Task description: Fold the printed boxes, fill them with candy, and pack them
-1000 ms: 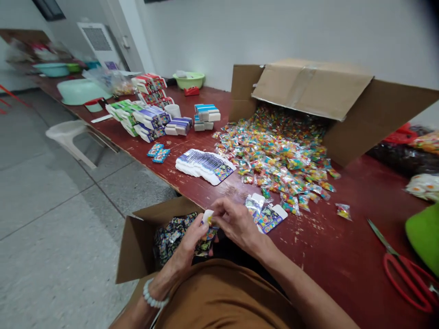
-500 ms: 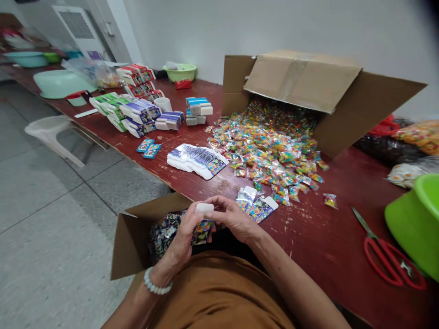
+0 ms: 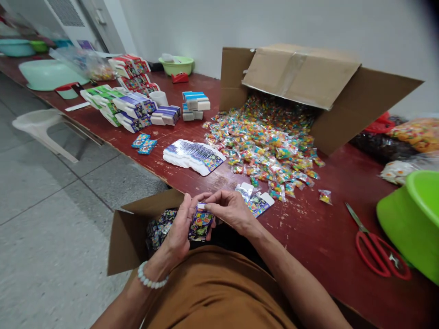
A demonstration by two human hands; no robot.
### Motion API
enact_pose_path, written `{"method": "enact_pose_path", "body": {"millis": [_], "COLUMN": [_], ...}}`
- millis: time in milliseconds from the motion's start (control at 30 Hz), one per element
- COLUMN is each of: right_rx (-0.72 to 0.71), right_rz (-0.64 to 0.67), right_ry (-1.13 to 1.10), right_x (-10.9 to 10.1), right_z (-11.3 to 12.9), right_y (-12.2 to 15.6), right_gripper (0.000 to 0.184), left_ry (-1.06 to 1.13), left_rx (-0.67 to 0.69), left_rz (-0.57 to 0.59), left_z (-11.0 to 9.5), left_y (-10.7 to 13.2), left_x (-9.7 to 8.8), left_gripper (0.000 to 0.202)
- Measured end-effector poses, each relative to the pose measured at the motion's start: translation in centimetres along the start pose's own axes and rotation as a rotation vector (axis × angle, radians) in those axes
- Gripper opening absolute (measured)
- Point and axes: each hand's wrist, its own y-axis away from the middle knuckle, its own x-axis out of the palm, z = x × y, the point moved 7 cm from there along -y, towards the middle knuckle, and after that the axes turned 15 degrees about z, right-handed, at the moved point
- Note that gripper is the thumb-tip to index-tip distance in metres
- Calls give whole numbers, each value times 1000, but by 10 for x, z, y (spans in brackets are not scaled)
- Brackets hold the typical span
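My left hand (image 3: 178,228) grips a small colourful printed box (image 3: 200,224) from the side, just above an open cardboard carton (image 3: 132,228) full of the same dark little boxes. My right hand (image 3: 228,208) pinches the white top flap of that small box with thumb and fingers. Both hands hover at the near edge of the red table (image 3: 308,228). A flat unfolded box with a clear packet (image 3: 255,198) lies just right of my right hand.
A big tipped cardboard box (image 3: 308,77) spills several small candy packets (image 3: 267,146). A fanned stack of flat box blanks (image 3: 194,155), stacks of bigger boxes (image 3: 130,107), red scissors (image 3: 377,246), a green basin (image 3: 414,214) and a plastic stool (image 3: 41,128) surround.
The small box's white top flap, which stood up half a second ago, is now pressed down. My hands stay in place; my head has turned slightly right.
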Motion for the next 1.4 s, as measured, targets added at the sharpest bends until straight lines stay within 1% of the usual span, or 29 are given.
{"method": "enact_pose_path", "body": {"millis": [33,100,167,233,267,300,367,433,500,567,633,700,733,800,867,933,1000,1133,1233,1333,1400], "right_rx": [-6,-70,-195,-318,-339,-327,-252,-196,-188,-191,-186,-177,-169,-161,-188,-227,-235,-235,-226,-218,-239], "right_rz": [-4,18,63,69,57,41,23,44,50,19,16,50,65,73,73,76,66,69,103,136,113], "right_ry": [-24,37,240,515,644,751,890,973,1049,1104,1142,1191,1220,1271,1318,1360,1367,1309,1295,1291,1287], "right_x": [0,3,8,14,17,18,19,20,19,15,15,19,22,28,33,36,35,32,35,36,26], "right_z": [0,8,23,35,36,33,21,8,-1,-5,-5,-3,-2,2,6,8,5,-6,-13,-11,-4], "right_y": [0,2,8,14,16,16,13,10,11,14,15,15,13,11,10,9,7,1,0,8,21], "right_gripper": [24,23,19,10,5,9,26,44,68,90,105,113,112,102,90,85,82,76,76,83,90], "left_ry": [-3,10,42,105,140,174,216,223,204,165,162,246,308,399,437,441,429,387,376,328,220], "left_rx": [3,-2,-7,-32,-43,-53,-46,-11,4,2,-21,-56,-68,-76,-86,-108,-137,-172,-184,-182,-167], "left_rz": [9,-7,-53,-90,-114,-142,-210,-256,-242,-197,-150,-135,-141,-161,-173,-173,-164,-162,-189,-226,-235], "left_z": [-1,-3,-5,-2,0,3,8,8,5,-1,-3,2,5,11,14,16,17,22,29,33,29], "left_y": [0,-1,-1,-3,-4,-5,-6,-7,-8,-8,-10,-12,-14,-17,-19,-18,-15,-9,-6,-3,0], "left_x": [1,0,-3,-5,-6,-8,-17,-29,-41,-51,-52,-45,-40,-27,-17,-13,-16,-29,-30,-30,-41], "left_gripper": [64,58,47,35,29,24,16,17,24,28,30,33,35,39,45,49,49,45,45,40,34]}}
